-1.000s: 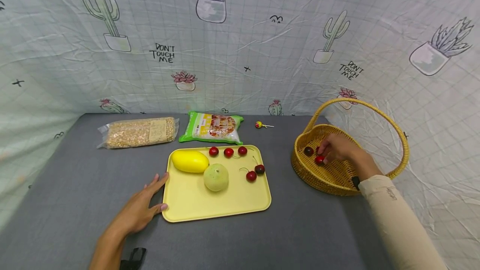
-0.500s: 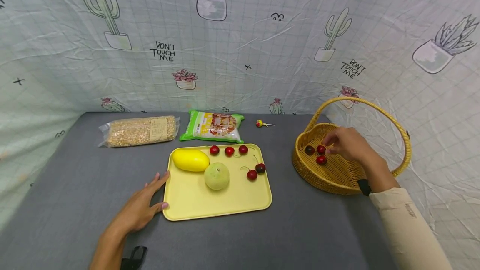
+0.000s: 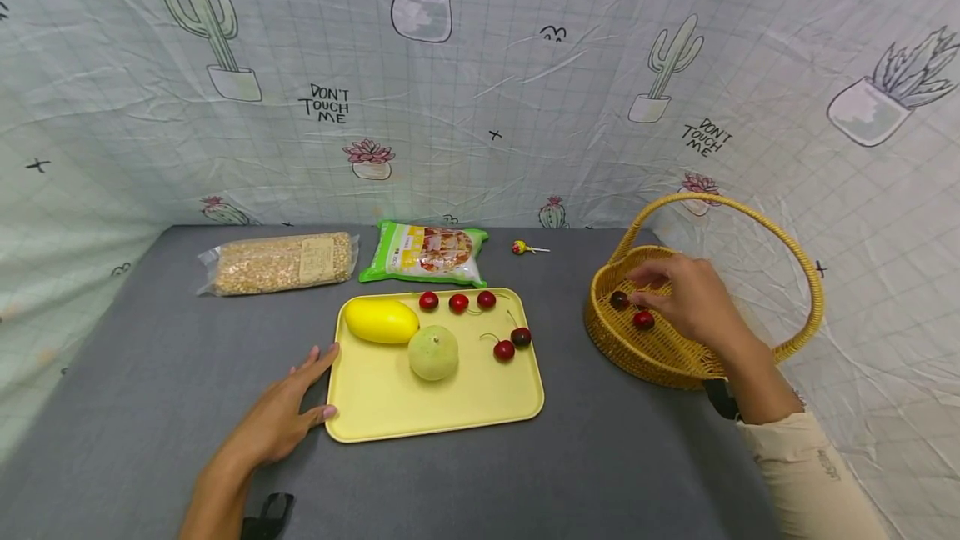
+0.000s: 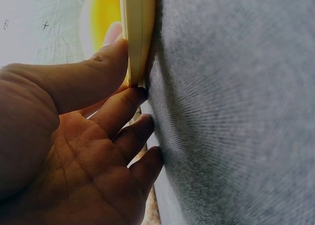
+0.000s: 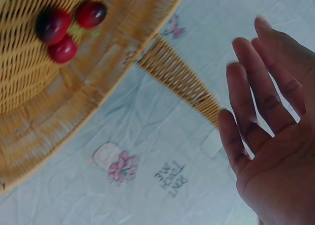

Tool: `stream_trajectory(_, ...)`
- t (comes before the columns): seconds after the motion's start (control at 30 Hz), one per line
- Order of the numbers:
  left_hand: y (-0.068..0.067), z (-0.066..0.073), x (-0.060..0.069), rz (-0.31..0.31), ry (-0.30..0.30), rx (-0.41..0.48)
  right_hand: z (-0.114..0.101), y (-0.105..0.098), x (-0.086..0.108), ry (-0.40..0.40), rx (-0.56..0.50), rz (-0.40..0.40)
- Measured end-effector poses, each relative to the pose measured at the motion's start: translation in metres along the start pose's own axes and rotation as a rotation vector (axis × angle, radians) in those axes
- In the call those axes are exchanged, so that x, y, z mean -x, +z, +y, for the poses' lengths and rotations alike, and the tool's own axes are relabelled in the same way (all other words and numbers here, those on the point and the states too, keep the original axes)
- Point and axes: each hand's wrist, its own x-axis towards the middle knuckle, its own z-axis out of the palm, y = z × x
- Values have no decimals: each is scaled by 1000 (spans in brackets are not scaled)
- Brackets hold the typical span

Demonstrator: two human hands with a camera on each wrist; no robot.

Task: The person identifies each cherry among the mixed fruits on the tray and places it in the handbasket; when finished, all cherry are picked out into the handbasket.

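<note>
A person's two bare hands work at a grey table (image 3: 187, 373). The right hand (image 3: 688, 298) hovers over a woven yellow basket (image 3: 637, 363), its fingers slightly bent and parted, grasping nothing. Three cherries (image 5: 53, 25), one of them very dark, lie close together inside the basket, below and just to the left of the right hand's fingertips; in the head view the hand partly hides one. The basket's tall handle (image 3: 808, 282) arches behind and to the right of that hand. A cream sleeve (image 3: 813, 473) covers the right forearm.

The left hand (image 3: 277, 415) lies well apart from the right, its fingers extended and spread, with thumb and forefinger touching the left edge of a pale yellow tray (image 3: 375, 419). Between the two hands, the tray bears a yellow oblong fruit (image 3: 381, 321) nearest the left hand, a round green fruit (image 3: 433, 355) to its right, and five cherries (image 3: 486, 299) along the back and toward the right hand.

Beyond the left hand, behind the tray, lie a clear bag of grains (image 3: 270, 265) and a green-edged packet (image 3: 427, 255). A small lollipop (image 3: 520, 247) lies to the packet's right, on the basket's side.
</note>
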Motion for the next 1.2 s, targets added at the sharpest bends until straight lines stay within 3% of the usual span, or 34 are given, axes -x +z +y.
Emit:
stream_trajectory(0.33, 0, 2, -1, -7, -8, -4, -33, 17, 9, -147, -39, 226)
stream_trajectory(0.5, 1, 2, -1, -4, -5, 1, -45, 27, 11, -200, -53, 288)
stream_trajectory(0.77, 2, 1, -1, -2, -3, 5, -65, 47, 17, -216, -34, 235)
stream_trajectory(1.2, 1, 1, -1, -7, -10, 9, -87, 93, 19, -245, -110, 169)
